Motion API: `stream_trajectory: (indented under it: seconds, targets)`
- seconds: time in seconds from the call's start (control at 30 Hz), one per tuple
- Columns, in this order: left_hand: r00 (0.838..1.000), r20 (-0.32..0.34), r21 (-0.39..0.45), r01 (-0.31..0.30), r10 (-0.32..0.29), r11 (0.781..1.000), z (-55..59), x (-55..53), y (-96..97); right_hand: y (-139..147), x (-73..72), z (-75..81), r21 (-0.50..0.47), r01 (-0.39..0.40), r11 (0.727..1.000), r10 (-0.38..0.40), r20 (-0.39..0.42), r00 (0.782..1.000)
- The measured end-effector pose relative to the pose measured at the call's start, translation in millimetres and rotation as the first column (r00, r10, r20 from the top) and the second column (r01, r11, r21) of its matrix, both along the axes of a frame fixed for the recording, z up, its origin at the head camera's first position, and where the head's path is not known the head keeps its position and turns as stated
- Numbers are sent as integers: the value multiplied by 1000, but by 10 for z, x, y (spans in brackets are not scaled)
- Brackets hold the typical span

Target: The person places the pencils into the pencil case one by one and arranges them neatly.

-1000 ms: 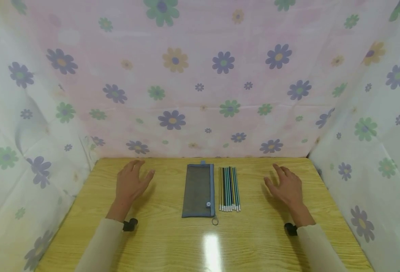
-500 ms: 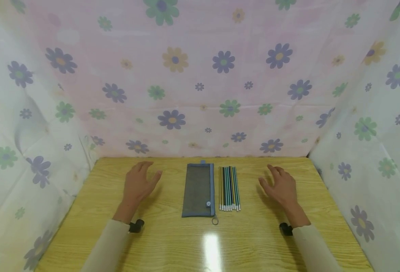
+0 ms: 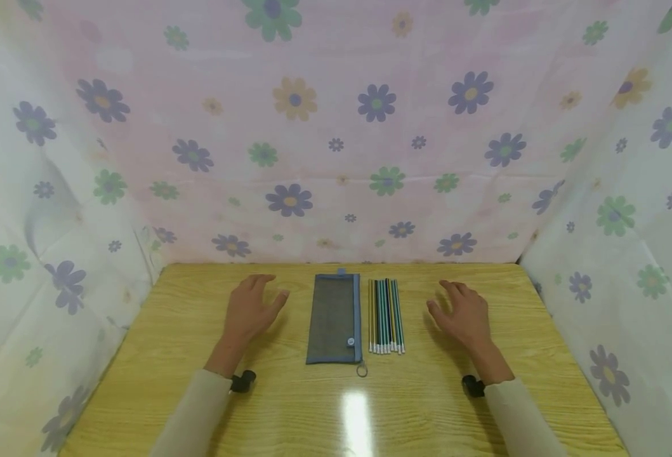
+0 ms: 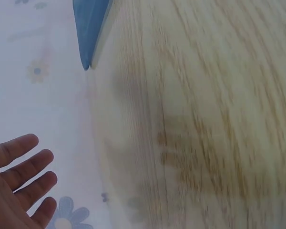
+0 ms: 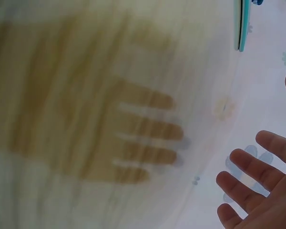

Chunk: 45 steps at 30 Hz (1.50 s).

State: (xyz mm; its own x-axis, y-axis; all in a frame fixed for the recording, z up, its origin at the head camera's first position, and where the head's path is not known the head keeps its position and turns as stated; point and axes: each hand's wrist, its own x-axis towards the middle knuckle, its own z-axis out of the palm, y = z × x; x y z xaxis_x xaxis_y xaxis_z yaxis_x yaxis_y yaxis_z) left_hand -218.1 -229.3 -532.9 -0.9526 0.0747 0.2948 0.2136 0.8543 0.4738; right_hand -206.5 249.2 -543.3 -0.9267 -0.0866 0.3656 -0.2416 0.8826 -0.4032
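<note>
A flat grey-blue mesh zip pouch (image 3: 332, 317) lies on the wooden table, with a metal ring at its lower right corner. Just right of it, several striped pencils (image 3: 386, 316) lie side by side, white ends toward the person. My left hand (image 3: 250, 310) hovers left of the pouch, fingers spread and holding nothing; the left wrist view shows the pouch's corner (image 4: 90, 33) near the top. To the right of the pencils is my right hand (image 3: 466, 316), also bare, fingers relaxed. A pencil end (image 5: 242, 26) shows at the top of the right wrist view.
The wooden table (image 3: 290, 412) meets a flower-printed curtain (image 3: 336, 165) at its back edge, and similar cloth hangs at both sides. Black wrist cameras sit at both cuffs. A bright light reflection falls on the table in front of the pouch.
Both hands have moved inward, the left to the right and the right to the left, closer to the pouch and pencils. The pouch and pencils have stayed in place.
</note>
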Motion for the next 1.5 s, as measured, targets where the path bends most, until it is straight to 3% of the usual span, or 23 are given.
stream_trajectory:
  seconds: [0.43, 0.8, 1.13, 1.5]
  targets:
    - [999, -22, 18, 47, -46, 999, -28, 50, 244, -146, -15, -59, -11, -26, 1000, 26, 9, 1000]
    - [995, -41, 53, 88, -86, 995, -128, 97, 436, -273, 13, -67, -48, -31, 998, 34, 52, 998]
    - [992, -57, 43, 112, -109, 993, -173, 152, 653, -388, 42, -53, -50, -41, 998, 43, 42, 998]
    - [984, -136, 15, 118, -114, 993, -200, 206, 923, -485, 22, -86, -38, -63, 997, 64, 35, 997]
